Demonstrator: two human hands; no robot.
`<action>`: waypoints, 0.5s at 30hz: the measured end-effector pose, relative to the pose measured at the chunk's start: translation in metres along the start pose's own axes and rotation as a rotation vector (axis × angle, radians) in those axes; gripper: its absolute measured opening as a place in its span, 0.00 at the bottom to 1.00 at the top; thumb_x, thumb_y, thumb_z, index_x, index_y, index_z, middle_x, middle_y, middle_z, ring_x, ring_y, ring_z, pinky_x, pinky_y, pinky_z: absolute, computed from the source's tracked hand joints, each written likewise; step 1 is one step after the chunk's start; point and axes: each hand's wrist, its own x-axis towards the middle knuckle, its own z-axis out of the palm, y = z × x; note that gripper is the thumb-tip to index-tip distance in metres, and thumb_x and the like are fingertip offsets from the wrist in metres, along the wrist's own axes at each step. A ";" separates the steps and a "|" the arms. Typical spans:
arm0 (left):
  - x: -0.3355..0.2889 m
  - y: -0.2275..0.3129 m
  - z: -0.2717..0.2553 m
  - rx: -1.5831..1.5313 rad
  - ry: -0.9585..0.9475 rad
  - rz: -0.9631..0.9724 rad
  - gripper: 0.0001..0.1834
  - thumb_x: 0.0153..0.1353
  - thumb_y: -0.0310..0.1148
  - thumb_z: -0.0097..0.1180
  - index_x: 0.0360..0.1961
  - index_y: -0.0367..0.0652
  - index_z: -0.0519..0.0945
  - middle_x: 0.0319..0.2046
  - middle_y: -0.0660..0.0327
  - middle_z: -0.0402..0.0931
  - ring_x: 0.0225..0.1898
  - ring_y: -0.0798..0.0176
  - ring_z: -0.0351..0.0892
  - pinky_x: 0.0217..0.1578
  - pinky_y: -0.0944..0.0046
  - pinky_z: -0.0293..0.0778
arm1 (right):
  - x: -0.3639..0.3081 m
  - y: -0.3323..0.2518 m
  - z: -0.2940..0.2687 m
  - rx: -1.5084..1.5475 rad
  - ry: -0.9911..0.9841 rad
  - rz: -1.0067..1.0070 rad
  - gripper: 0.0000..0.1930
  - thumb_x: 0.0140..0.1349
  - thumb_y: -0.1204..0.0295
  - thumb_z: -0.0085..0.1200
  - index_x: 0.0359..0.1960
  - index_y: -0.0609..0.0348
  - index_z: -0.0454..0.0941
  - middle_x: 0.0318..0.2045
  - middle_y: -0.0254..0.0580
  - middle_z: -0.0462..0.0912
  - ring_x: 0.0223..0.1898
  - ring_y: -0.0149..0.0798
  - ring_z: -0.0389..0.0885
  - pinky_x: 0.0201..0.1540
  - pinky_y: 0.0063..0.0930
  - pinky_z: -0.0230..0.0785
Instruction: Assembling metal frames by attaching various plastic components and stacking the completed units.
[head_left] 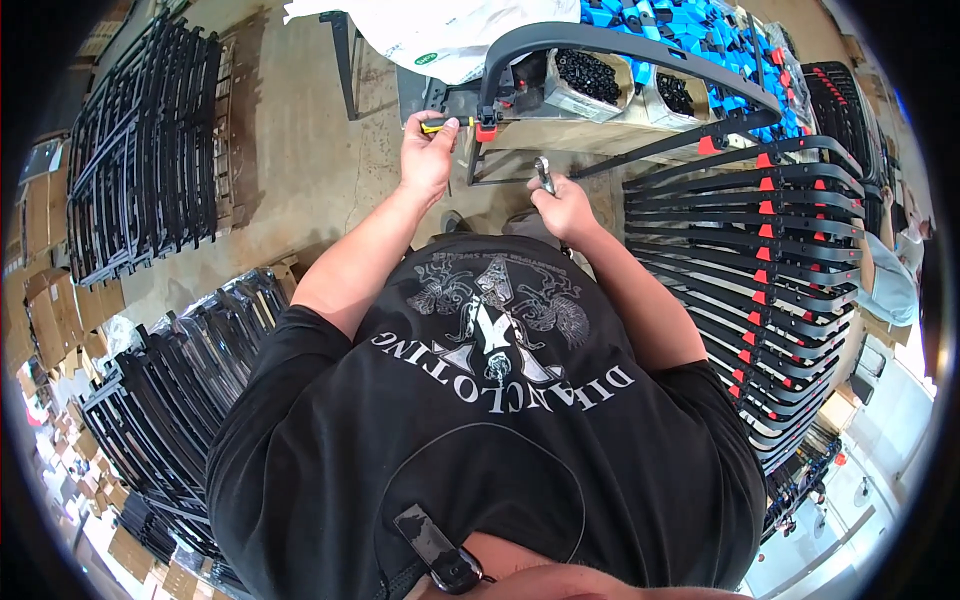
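Observation:
My left hand (427,160) is closed around a yellow-and-black screwdriver handle (434,126), level with the near end of a bent black tube frame (560,38). A red fitting (486,131) sits at that end, just right of the handle; whether tool and fitting touch I cannot tell. Lower and to the right, my right hand (563,208) grips a metal ratchet wrench (544,178), its round head pointing up and away from the frame. The frame arches over the workbench (600,135) and slopes down to another red fitting (711,145) at the right.
Two open boxes of small black parts (590,104) (672,115) stand on the bench beside a heap of blue pieces (690,40). White plastic sheeting (430,40) lies at the back left. Stacked black frames (750,260) crowd my right; more racks (145,140) stand left. Another person (890,275) is at far right.

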 end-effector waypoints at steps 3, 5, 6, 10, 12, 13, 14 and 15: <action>0.001 0.010 0.009 -0.048 0.084 -0.018 0.15 0.67 0.26 0.61 0.49 0.42 0.68 0.32 0.62 0.78 0.27 0.71 0.71 0.28 0.69 0.68 | 0.002 0.010 0.000 0.025 -0.007 0.001 0.12 0.63 0.68 0.53 0.42 0.63 0.80 0.27 0.40 0.81 0.31 0.35 0.79 0.39 0.33 0.72; 0.003 0.012 0.010 -0.092 0.073 -0.065 0.16 0.67 0.26 0.61 0.49 0.41 0.67 0.30 0.60 0.78 0.26 0.70 0.70 0.27 0.69 0.68 | 0.004 0.014 0.000 0.028 -0.012 0.010 0.12 0.63 0.68 0.53 0.43 0.63 0.80 0.27 0.41 0.81 0.32 0.36 0.80 0.40 0.34 0.72; 0.003 0.014 0.010 -0.087 0.076 -0.065 0.16 0.67 0.26 0.61 0.49 0.41 0.67 0.30 0.60 0.78 0.26 0.70 0.70 0.27 0.69 0.68 | 0.005 0.015 0.000 0.026 -0.011 0.019 0.13 0.63 0.68 0.53 0.43 0.63 0.80 0.28 0.41 0.82 0.33 0.37 0.80 0.41 0.34 0.73; 0.001 0.012 0.015 -0.090 0.103 -0.106 0.16 0.67 0.27 0.61 0.49 0.41 0.67 0.30 0.58 0.79 0.25 0.69 0.71 0.26 0.68 0.68 | 0.010 0.014 -0.004 0.019 -0.014 0.042 0.13 0.62 0.68 0.53 0.43 0.63 0.80 0.29 0.43 0.82 0.34 0.40 0.81 0.43 0.35 0.73; 0.000 0.010 0.015 -0.102 0.128 -0.109 0.16 0.67 0.27 0.61 0.49 0.41 0.67 0.30 0.58 0.79 0.25 0.69 0.71 0.26 0.68 0.69 | 0.013 0.016 -0.007 0.021 -0.029 -0.001 0.11 0.63 0.72 0.52 0.45 0.60 0.78 0.25 0.29 0.75 0.27 0.25 0.71 0.31 0.26 0.66; 0.000 0.009 0.013 -0.111 0.136 -0.117 0.15 0.67 0.27 0.61 0.48 0.42 0.68 0.31 0.58 0.78 0.27 0.68 0.72 0.28 0.66 0.68 | 0.014 0.016 -0.009 0.022 -0.031 -0.001 0.11 0.63 0.72 0.52 0.45 0.60 0.78 0.25 0.29 0.75 0.27 0.25 0.71 0.31 0.26 0.66; 0.001 0.008 0.012 -0.120 0.145 -0.124 0.14 0.67 0.27 0.60 0.48 0.43 0.68 0.32 0.58 0.77 0.29 0.67 0.73 0.30 0.65 0.68 | 0.015 0.015 -0.012 -0.017 -0.021 -0.008 0.12 0.63 0.69 0.52 0.44 0.61 0.79 0.28 0.39 0.80 0.32 0.35 0.77 0.38 0.32 0.70; 0.001 0.007 0.010 -0.120 0.149 -0.123 0.14 0.67 0.27 0.60 0.48 0.43 0.68 0.32 0.58 0.77 0.29 0.67 0.73 0.30 0.65 0.68 | 0.017 0.015 -0.015 -0.056 -0.012 -0.015 0.14 0.62 0.66 0.52 0.44 0.62 0.80 0.32 0.48 0.84 0.37 0.46 0.84 0.45 0.38 0.73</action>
